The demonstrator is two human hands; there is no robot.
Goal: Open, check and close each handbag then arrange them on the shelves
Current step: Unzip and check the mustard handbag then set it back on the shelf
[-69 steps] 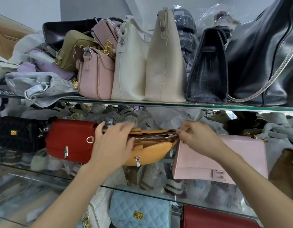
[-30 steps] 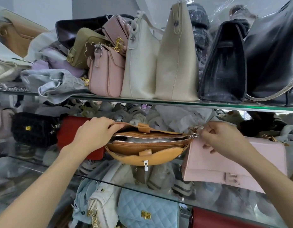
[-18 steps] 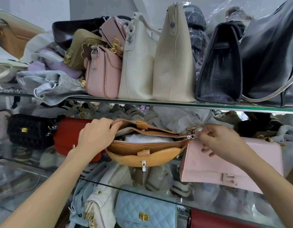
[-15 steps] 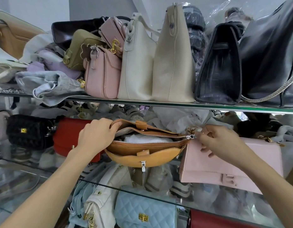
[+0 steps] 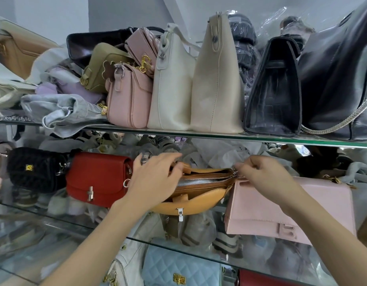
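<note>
A tan crescent-shaped handbag (image 5: pixel 201 200) sits on the middle glass shelf (image 5: pixel 54 219), between a red flap bag (image 5: pixel 96 178) and a pink flap bag (image 5: pixel 292 209). Its top zip gapes along the middle. My left hand (image 5: pixel 155 180) lies over the bag's left end, fingers curled onto its top edge. At the right end of the zip, my right hand (image 5: pixel 261 174) pinches the zip pull.
The upper glass shelf (image 5: pixel 219 136) carries pink, cream, beige and black bags standing side by side. A black quilted bag (image 5: pixel 34 170) sits left of the red one. Below are a light blue quilted bag (image 5: pixel 178 267) and a white bag (image 5: pixel 125 265).
My left hand has slid right over the tan bag's left end, and the wide-open mouth has narrowed. My right hand stays at the zip's right end.
</note>
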